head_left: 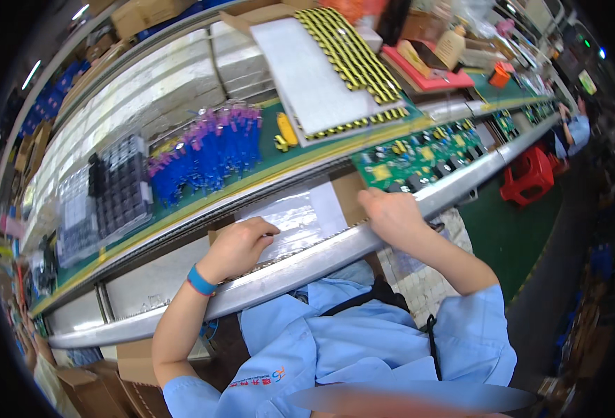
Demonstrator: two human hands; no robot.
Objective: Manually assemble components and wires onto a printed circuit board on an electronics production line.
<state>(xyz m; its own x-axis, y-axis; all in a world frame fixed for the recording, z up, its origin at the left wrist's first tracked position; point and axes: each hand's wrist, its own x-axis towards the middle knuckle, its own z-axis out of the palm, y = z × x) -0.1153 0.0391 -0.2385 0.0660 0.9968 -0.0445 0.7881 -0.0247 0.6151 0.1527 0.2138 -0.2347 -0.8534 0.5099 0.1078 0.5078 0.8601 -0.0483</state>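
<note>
My left hand [240, 245], with a blue and red band on its wrist, hovers over the near side of the conveyor line. Its fingers are curled and thumb and forefinger pinch together; whatever may be between them is too small to make out. My right hand [394, 214] is closed at the near left corner of a green circuit board [422, 155] crowded with components. The fingertips are partly hidden there. Between the hands, clear plastic sheeting and a white sheet [328, 209] lie in the conveyor channel, beside a piece of brown cardboard [349, 198].
A metal rail [335, 255] runs along my front. Beyond the channel, the shelf holds a bundle of blue components with purple tips [210, 150], a dark compartment tray [123, 188], a yellow tool [286, 131] and striped foam sheets [307, 76]. A red stool [528, 175] and another person [573, 131] are at right.
</note>
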